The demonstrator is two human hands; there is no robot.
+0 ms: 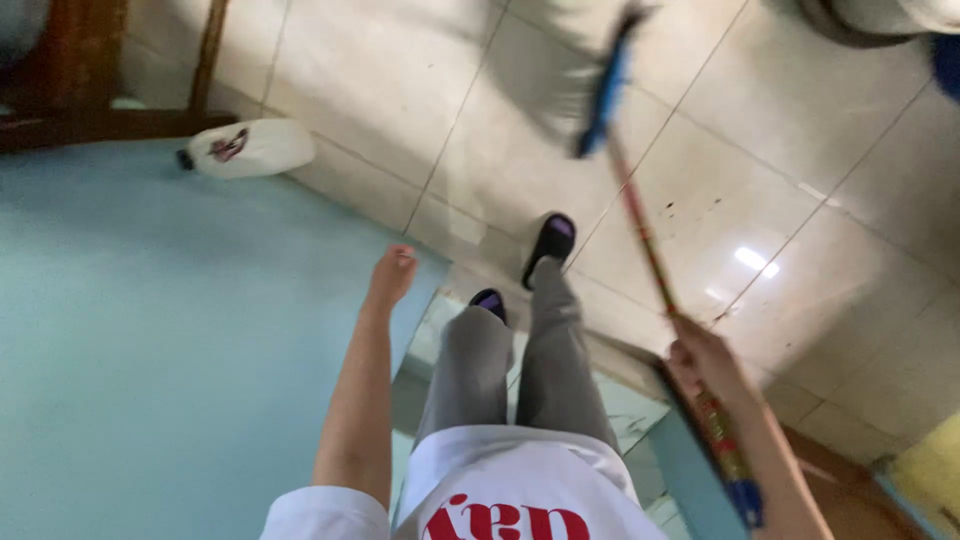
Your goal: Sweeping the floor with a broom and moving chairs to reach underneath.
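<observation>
My right hand (703, 358) grips the patterned red-and-gold stick of a broom (648, 245). Its blue head with grey bristles (588, 75) is blurred above the pale tiled floor ahead. My left hand (392, 274) is closed into a loose fist and hangs beside the corner of a light blue surface (150, 330), holding nothing. Below me are my grey trousers and black slippers (548, 246).
A white plastic bottle (250, 148) with a dark cap lies on its side at the blue surface's far edge. Dark wooden furniture legs (90, 90) stand at the top left. A round dark-rimmed object (880, 20) sits at the top right.
</observation>
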